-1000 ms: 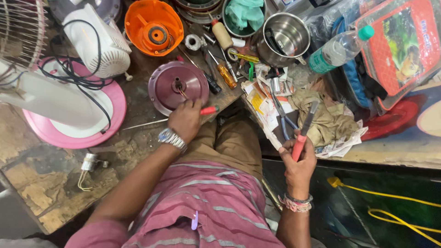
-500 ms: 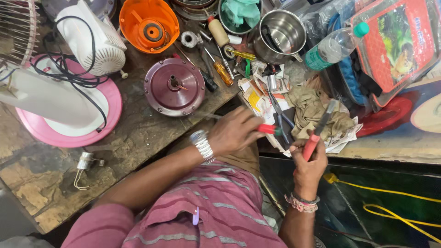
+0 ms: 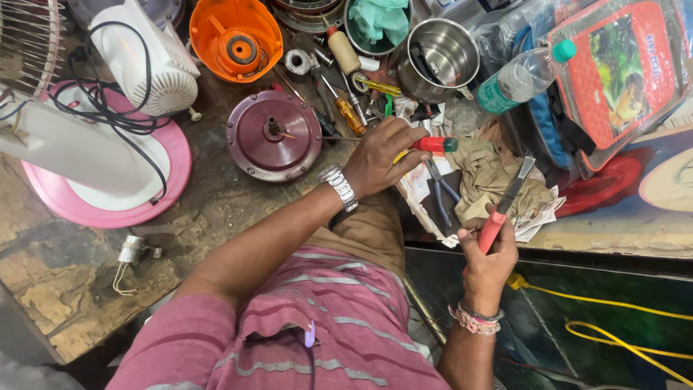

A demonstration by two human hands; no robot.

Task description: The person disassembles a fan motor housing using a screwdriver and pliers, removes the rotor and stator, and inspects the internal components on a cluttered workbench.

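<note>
Maroon motor housing sits untouched; we judge tool-swap step. Right of it, our left hand clenches red-handled screwdriver. Further right, our right hand grips red-handled scraper. Next move calls for aligning tip on housing.

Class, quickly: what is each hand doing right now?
Left hand: closed around a red-handled screwdriver.
Right hand: closed around a red-handled flat-bladed tool, blade pointing up.

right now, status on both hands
Left hand grips red-handled screwdriver. Right hand grips red-handled scraper. Maroon motor housing untouched, pliers beside.
</note>
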